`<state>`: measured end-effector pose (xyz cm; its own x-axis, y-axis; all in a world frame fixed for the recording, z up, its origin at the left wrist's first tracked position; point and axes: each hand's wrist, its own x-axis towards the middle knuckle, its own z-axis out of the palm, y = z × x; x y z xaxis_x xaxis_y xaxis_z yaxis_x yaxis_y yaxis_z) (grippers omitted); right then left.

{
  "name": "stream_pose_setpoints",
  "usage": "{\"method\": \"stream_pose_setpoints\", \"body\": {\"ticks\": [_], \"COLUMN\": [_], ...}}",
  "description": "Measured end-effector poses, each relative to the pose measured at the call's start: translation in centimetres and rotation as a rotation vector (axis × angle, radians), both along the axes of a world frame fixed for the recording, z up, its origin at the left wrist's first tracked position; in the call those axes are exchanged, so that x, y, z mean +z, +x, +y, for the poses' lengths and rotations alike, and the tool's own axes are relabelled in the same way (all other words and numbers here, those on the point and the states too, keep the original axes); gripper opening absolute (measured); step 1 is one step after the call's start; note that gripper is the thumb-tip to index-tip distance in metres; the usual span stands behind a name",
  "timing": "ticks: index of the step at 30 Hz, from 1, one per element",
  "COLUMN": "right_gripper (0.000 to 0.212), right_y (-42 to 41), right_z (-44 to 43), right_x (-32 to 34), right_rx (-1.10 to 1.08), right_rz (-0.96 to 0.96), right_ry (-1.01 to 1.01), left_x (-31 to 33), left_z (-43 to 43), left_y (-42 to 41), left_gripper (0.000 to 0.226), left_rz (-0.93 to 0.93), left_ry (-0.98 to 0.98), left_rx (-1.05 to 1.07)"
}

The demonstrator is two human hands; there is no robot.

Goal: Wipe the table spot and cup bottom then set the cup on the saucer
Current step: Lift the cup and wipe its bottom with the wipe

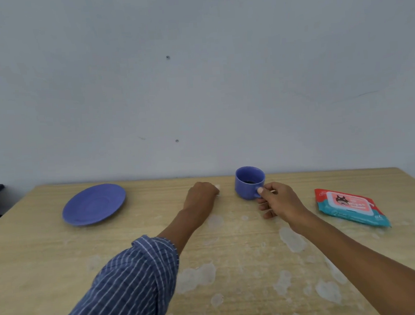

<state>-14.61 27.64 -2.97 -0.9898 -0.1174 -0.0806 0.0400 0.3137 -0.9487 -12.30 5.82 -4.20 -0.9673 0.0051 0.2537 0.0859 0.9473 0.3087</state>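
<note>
Pale blue-grey wall is seen behind a light wood-grain table (60,256), whose top is blotched with whitish worn patches. A blue cup (249,182) is stood upright near the far edge, dark liquid visible inside, and its handle is pinched between thumb and forefinger of the right hand (278,200), the remaining fingers curled loosely below. A blue saucer (94,204) lies well apart to the left, with nothing on it. The left hand (200,195) is closed knuckles-up on the table just left of the cup, and a sliver of something white, probably a wet wipe (217,187), shows at its fingertips. A pack of wet wipes (349,207) lies to the right.

The step in hand is judged to be wiping the spot beside or under the cup. It would be done well if the cup were lifted straight up and kept level, since liquid could be spilled by any tilt, and if the wipe were pressed flat and drawn across the spot in overlapping strokes. The base should be wiped with the cup held low over the table.

The wipe is almost wholly hidden under the fist, so its size and fold cannot be told. Whether the cup is resting on the table or raised slightly cannot be told. The spot itself cannot be separated from the worn patches, and the cup's underside is out of sight.
</note>
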Motion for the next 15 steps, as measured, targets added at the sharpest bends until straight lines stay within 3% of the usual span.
{"method": "stream_pose_setpoints", "body": {"ticks": [5,11,13,15], "right_gripper": [0.019,0.019,0.018,0.018], "right_y": [-0.2,-0.9,-0.9,-0.8], "right_z": [0.3,-0.3,-0.3,-0.2], "right_x": [0.3,-0.4,-0.8,-0.9], "right_rx": [0.012,-0.023,-0.050,-0.068], "right_rz": [-0.035,-0.077,-0.074,-0.075], "right_ry": [-0.024,-0.166,-0.201,-0.248], "left_x": [0.1,0.6,1.0,1.1], "left_z": [0.7,-4.5,-5.2,-4.9], "left_y": [0.2,2.2,2.7,3.0], "left_gripper": [0.028,0.025,0.025,0.021], "left_rz": [-0.071,-0.141,-0.131,-0.049], "left_ry": [-0.089,-0.156,-0.074,0.194], "left_rx": [-0.163,-0.061,-0.033,0.046]}}
